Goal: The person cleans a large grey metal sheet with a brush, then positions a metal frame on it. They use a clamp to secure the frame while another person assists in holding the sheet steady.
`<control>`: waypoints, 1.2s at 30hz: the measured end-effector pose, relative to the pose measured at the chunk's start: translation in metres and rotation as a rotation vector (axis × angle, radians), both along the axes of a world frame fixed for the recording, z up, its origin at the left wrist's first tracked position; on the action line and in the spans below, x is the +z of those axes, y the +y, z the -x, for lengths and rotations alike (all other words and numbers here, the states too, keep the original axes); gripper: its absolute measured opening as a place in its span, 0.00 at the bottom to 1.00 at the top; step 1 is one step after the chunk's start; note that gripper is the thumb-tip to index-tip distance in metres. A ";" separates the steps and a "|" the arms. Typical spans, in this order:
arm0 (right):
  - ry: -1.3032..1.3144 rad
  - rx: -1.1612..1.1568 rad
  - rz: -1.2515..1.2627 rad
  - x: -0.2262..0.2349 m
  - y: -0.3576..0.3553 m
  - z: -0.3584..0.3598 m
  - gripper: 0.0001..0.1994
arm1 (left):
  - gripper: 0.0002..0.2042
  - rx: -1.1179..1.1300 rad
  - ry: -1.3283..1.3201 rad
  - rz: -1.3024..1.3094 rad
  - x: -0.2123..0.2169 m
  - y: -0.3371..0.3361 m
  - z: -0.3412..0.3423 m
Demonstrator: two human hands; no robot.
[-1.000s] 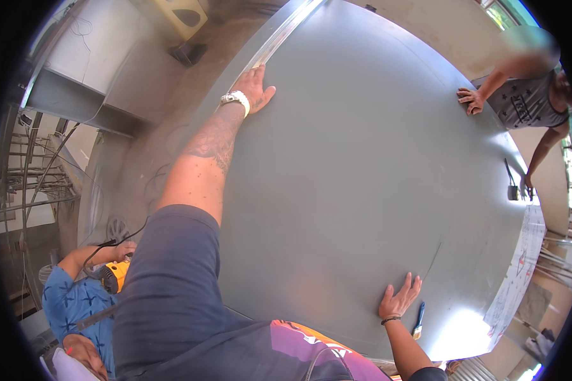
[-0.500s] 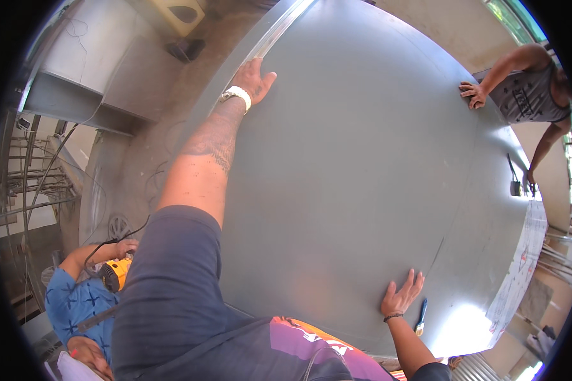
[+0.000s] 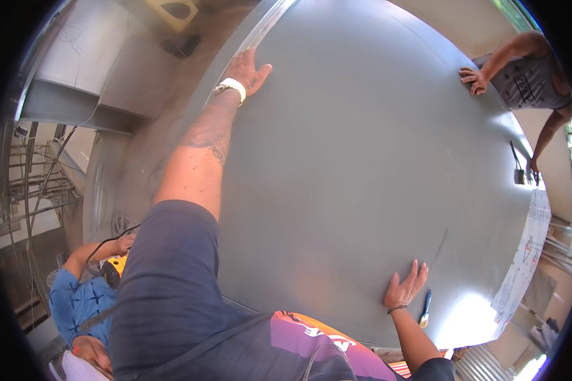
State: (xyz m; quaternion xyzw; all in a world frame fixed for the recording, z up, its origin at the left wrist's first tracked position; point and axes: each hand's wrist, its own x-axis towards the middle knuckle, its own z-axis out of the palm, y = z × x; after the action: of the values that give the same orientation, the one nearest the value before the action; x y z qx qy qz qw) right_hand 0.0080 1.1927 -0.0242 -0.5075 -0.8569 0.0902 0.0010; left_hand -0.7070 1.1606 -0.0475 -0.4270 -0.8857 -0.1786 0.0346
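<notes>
The big grey metal sheet (image 3: 362, 178) fills most of the view and lies flat, from the centre out to 3 o'clock. The left hand (image 3: 251, 70), at 11 o'clock, presses flat with open fingers near the sheet's far edge, beside a folded metal strip (image 3: 264, 28). The right hand (image 3: 405, 289), at 5 o'clock, also lies flat and spread on the sheet; neither hand closes a grip on anything. A blue-handled tool (image 3: 425, 308) lies just beside the right hand. Another person's hand (image 3: 473, 79) holds the edge at 2 o'clock. I think the sheet may slide or buckle if the people push unevenly, and its thin edge could cut the left fingers
</notes>
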 end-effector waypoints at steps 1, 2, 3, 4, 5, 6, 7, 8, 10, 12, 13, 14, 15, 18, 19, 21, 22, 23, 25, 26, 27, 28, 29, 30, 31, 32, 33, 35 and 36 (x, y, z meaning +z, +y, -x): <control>0.002 -0.003 0.011 0.000 -0.001 0.000 0.38 | 0.32 0.001 0.019 -0.005 -0.002 0.003 0.000; 0.005 -0.005 0.018 -0.002 0.001 0.000 0.38 | 0.32 0.002 0.039 -0.015 -0.004 0.002 0.001; 0.000 -0.020 0.019 -0.002 0.002 -0.002 0.38 | 0.32 0.011 0.018 0.001 -0.004 0.003 0.003; -0.011 -0.034 0.031 -0.001 0.002 -0.003 0.38 | 0.33 0.017 -0.003 0.014 -0.005 0.001 0.005; -0.018 -0.041 0.041 -0.001 0.003 0.000 0.38 | 0.34 -0.001 0.028 -0.009 -0.008 -0.003 0.011; -0.026 -0.046 0.052 0.001 0.005 0.003 0.38 | 0.35 -0.014 0.058 -0.034 -0.013 -0.005 0.014; -0.026 -0.050 0.046 0.003 0.004 0.003 0.38 | 0.35 0.005 0.034 0.002 -0.010 0.002 0.010; -0.020 -0.047 0.043 0.006 0.003 0.005 0.38 | 0.34 0.031 0.019 0.042 -0.003 0.005 0.005; -0.001 -0.034 0.045 0.009 0.003 0.006 0.37 | 0.34 0.025 -0.011 0.040 -0.001 0.006 0.004; 0.021 -0.030 0.051 0.013 0.002 0.007 0.37 | 0.33 0.025 -0.024 0.055 0.001 0.006 0.003; 0.023 -0.028 0.049 0.013 0.003 0.007 0.37 | 0.33 0.026 -0.026 0.068 0.002 0.006 0.001; 0.027 -0.023 0.046 0.013 0.003 0.009 0.37 | 0.33 0.028 -0.025 0.079 0.002 0.005 0.004; 0.031 -0.018 0.042 0.013 0.004 0.009 0.38 | 0.34 0.011 0.011 0.063 -0.004 0.003 0.010; 0.028 -0.037 0.061 0.017 0.003 0.012 0.38 | 0.35 0.044 -0.018 0.080 0.001 0.008 0.001; 0.028 -0.044 0.061 0.017 0.004 0.014 0.38 | 0.35 0.043 -0.015 0.064 0.000 0.006 0.003; 0.030 -0.041 0.066 0.017 0.005 0.016 0.38 | 0.36 0.035 0.015 0.058 -0.004 0.003 0.007; 0.026 -0.048 0.056 0.017 0.005 0.016 0.38 | 0.36 0.037 0.031 0.061 -0.006 0.000 0.010; 0.023 -0.050 0.051 0.016 0.003 0.015 0.38 | 0.37 0.033 0.010 0.047 -0.006 0.000 0.010; 0.027 -0.035 0.049 0.011 0.003 0.013 0.38 | 0.37 0.054 -0.018 0.054 -0.002 0.000 0.003; 0.028 -0.033 0.043 0.010 0.001 0.011 0.38 | 0.36 0.063 -0.032 0.064 -0.001 0.004 0.000; 0.034 -0.035 0.044 0.007 0.001 0.008 0.38 | 0.36 0.070 -0.028 0.072 0.004 0.009 -0.003; 0.037 -0.022 0.038 0.005 0.001 0.007 0.38 | 0.37 0.078 -0.031 0.073 0.006 0.007 -0.004; 0.036 -0.020 0.026 0.005 0.000 0.006 0.38 | 0.36 0.087 -0.044 0.086 0.007 0.006 -0.005; 0.035 -0.020 0.016 0.003 0.001 0.007 0.37 | 0.36 0.094 -0.057 0.099 0.009 0.003 -0.004; 0.024 -0.013 -0.001 0.003 0.000 0.005 0.37 | 0.36 0.089 -0.076 0.111 0.008 0.004 -0.006; 0.027 -0.005 -0.009 0.001 0.001 0.004 0.37 | 0.36 0.089 -0.084 0.117 0.010 0.003 -0.007; 0.031 0.002 -0.015 0.000 0.001 0.005 0.36 | 0.36 0.088 -0.091 0.123 0.011 0.002 -0.006; 0.029 0.010 -0.025 0.000 0.003 0.002 0.36 | 0.36 0.093 -0.094 0.127 0.011 0.003 -0.008; 0.026 0.013 -0.023 -0.001 0.002 0.001 0.36 | 0.36 0.100 -0.086 0.130 0.011 0.002 -0.008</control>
State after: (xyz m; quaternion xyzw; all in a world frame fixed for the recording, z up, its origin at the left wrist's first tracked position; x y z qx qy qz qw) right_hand 0.0075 1.1951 -0.0252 -0.5007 -0.8611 0.0871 0.0173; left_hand -0.6993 1.1629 -0.0364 -0.3754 -0.9164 -0.1370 -0.0226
